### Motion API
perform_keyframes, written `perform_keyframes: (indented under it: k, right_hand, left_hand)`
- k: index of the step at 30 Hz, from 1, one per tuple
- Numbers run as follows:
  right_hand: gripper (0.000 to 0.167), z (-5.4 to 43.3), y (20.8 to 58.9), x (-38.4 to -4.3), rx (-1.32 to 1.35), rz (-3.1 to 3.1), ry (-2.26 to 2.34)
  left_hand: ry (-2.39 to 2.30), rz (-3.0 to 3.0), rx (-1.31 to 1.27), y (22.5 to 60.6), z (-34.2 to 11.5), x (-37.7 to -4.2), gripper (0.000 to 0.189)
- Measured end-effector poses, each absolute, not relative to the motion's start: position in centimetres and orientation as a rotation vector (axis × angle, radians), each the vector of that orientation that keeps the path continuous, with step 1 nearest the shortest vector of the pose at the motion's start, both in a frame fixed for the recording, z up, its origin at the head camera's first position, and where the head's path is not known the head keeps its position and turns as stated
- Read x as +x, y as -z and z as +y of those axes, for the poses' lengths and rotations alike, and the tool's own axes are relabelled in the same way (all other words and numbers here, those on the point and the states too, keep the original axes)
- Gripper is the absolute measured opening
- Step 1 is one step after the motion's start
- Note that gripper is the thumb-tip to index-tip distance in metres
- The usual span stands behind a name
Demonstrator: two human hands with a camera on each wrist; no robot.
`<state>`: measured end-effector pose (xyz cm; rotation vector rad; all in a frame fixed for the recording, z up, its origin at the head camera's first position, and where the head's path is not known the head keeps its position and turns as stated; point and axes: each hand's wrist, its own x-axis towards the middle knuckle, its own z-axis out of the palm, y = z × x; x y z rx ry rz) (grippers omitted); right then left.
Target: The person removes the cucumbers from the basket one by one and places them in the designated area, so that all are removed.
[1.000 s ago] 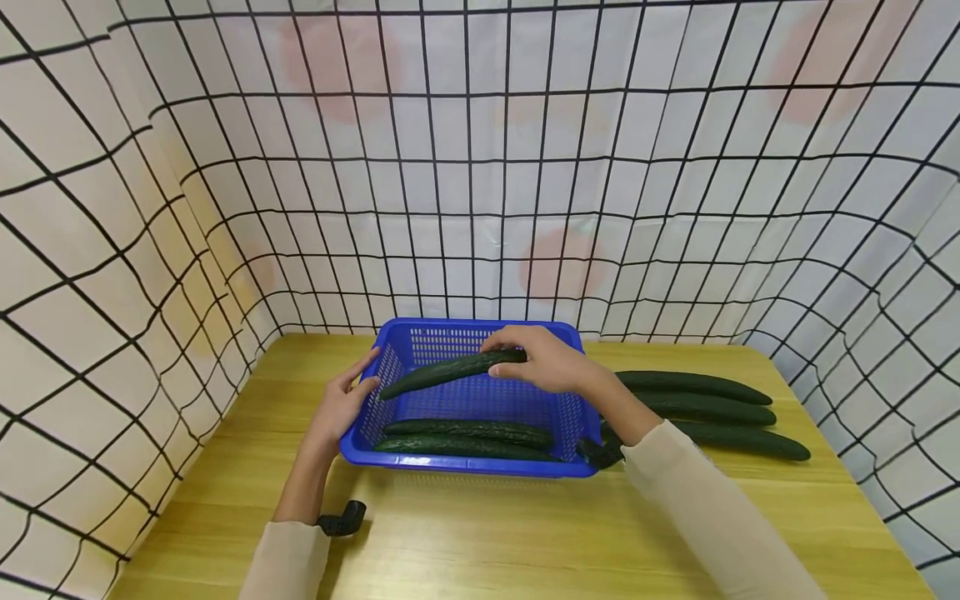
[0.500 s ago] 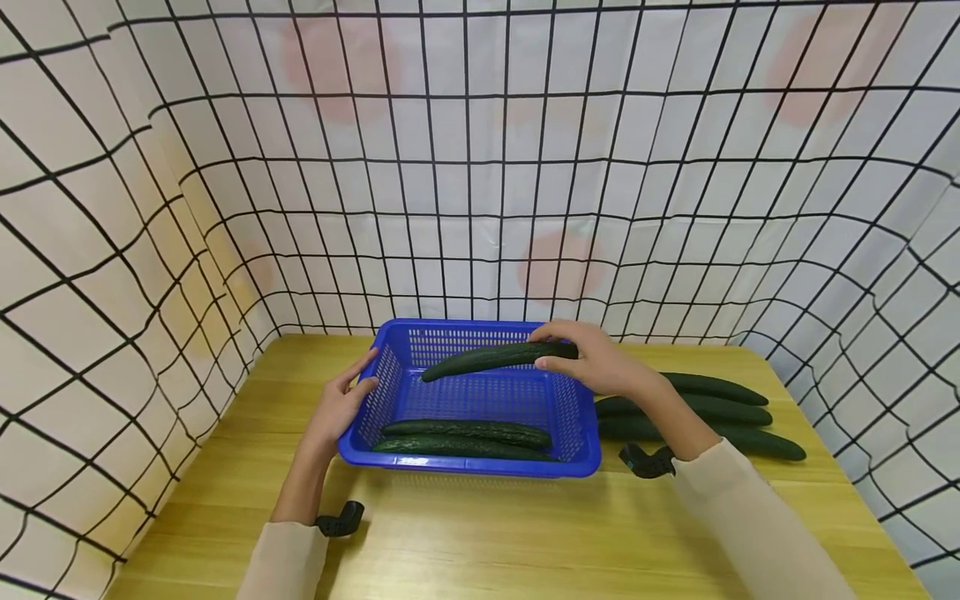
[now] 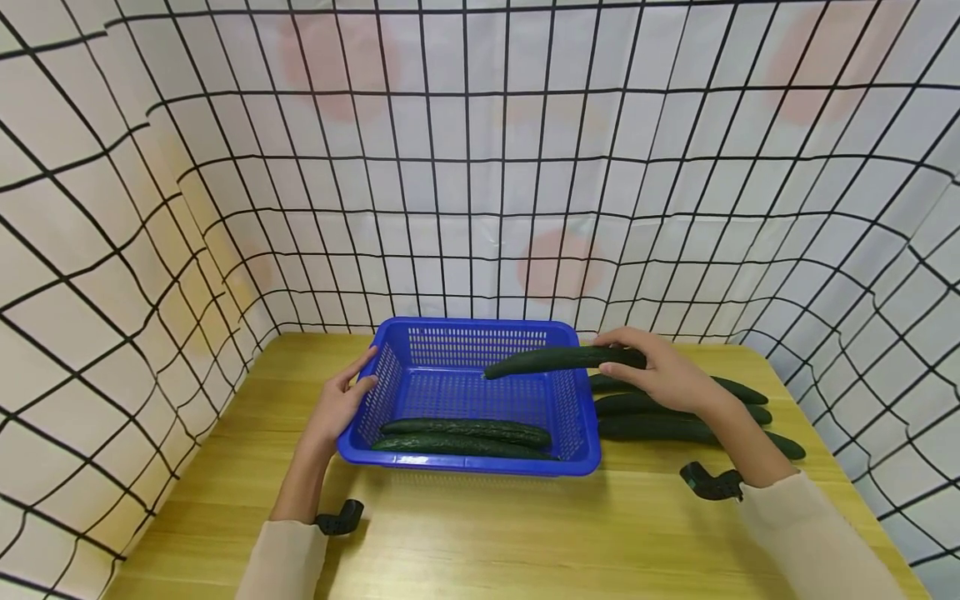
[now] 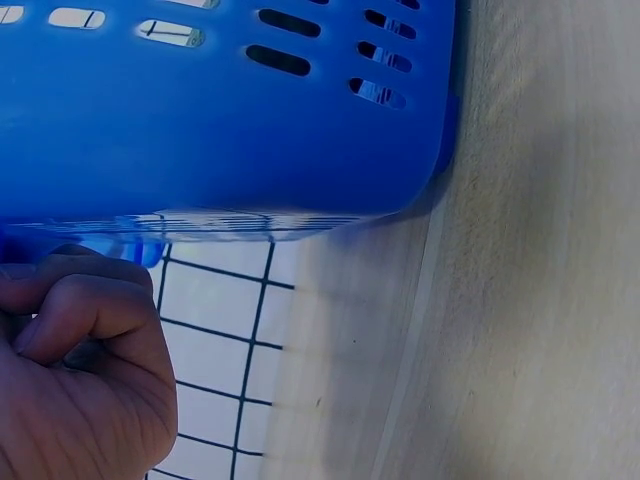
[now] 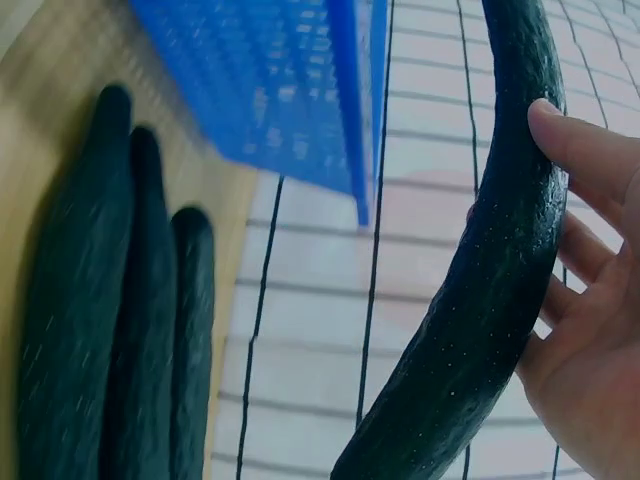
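Note:
My right hand [image 3: 663, 373] holds a long dark green cucumber [image 3: 540, 360] by its right end, thumb on one side and fingers on the other. The cucumber is raised, its left part over the blue plastic basket [image 3: 468, 467] and its right end beyond the basket's right rim. Inside the basket, two cucumbers [image 3: 465, 444] lie side by side along the front wall. My left hand [image 3: 336, 407] grips the basket's left rim; in the left wrist view its fingers [image 4: 95, 300] are curled at the rim. Three more cucumbers [image 5: 75, 290] lie on the table under my right hand.
The basket stands on a yellow wood-grain table [image 3: 465, 533]. Black grid netting [image 3: 465, 212] over white sheeting rises behind and on both sides. A black wrist camera [image 3: 708, 483] is strapped to the right wrist, another [image 3: 341, 517] to the left.
My right hand has carried the cucumber rightwards from inside the basket's outline to across its right rim. The left hand and the basket have stayed in place.

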<state>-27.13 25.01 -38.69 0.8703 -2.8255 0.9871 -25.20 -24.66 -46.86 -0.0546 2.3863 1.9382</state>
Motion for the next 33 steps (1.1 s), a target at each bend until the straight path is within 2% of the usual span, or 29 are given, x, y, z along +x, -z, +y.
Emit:
perform_keyframes:
  k: [21,33]
  right_hand:
    - [0.038,35.2,42.0,-23.1,0.632,-2.819,-0.822]
    - [0.039,38.6,44.2,-21.5,0.544,-2.907,-0.848]
  left_hand:
    - [-1.958,2.361,-0.057,46.7,-24.8,-25.1,0.054]
    - [-1.973,2.369,-0.036,47.0,-24.7,-25.3,0.053]
